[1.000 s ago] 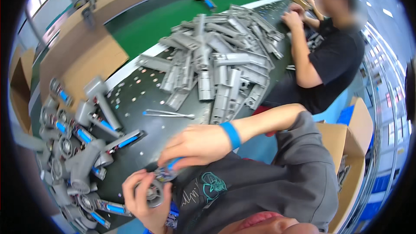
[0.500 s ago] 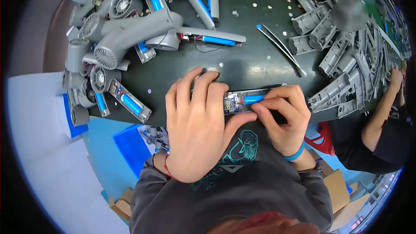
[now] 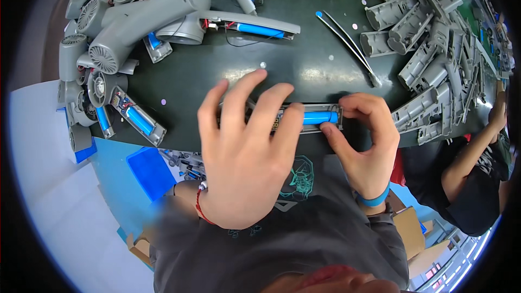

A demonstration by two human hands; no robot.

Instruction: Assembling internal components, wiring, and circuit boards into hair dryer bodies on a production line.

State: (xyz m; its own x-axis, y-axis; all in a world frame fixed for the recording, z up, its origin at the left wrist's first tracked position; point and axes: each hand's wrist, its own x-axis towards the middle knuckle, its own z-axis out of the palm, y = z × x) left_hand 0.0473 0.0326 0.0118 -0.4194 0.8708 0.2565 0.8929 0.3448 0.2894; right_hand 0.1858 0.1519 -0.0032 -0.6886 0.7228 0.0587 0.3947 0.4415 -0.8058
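Desk: dark green top, near edge runs just under both hands, so the work sits right at the rim.

Left pile: grey blower housings stacked dense along the far-left edge, plus open handle halves with blue cells. Right pile: grey shell halves heaped to the right edge. Between the piles is the only open room, a bare strip ahead of the hands with only tweezers and small round dots lying on it.

Second person in black sits at the right, arm up at the desk edge, well apart from the work.

Left hand: grip spread wide, fingers flat and fanned over the left part of the grey handle shell, pressing it onto the desk. Not wrapped around it.

Right hand: grip narrow, thumb and curled fingers pinched at the shell's right end, touching the blue battery cell seated lengthwise in the shell.
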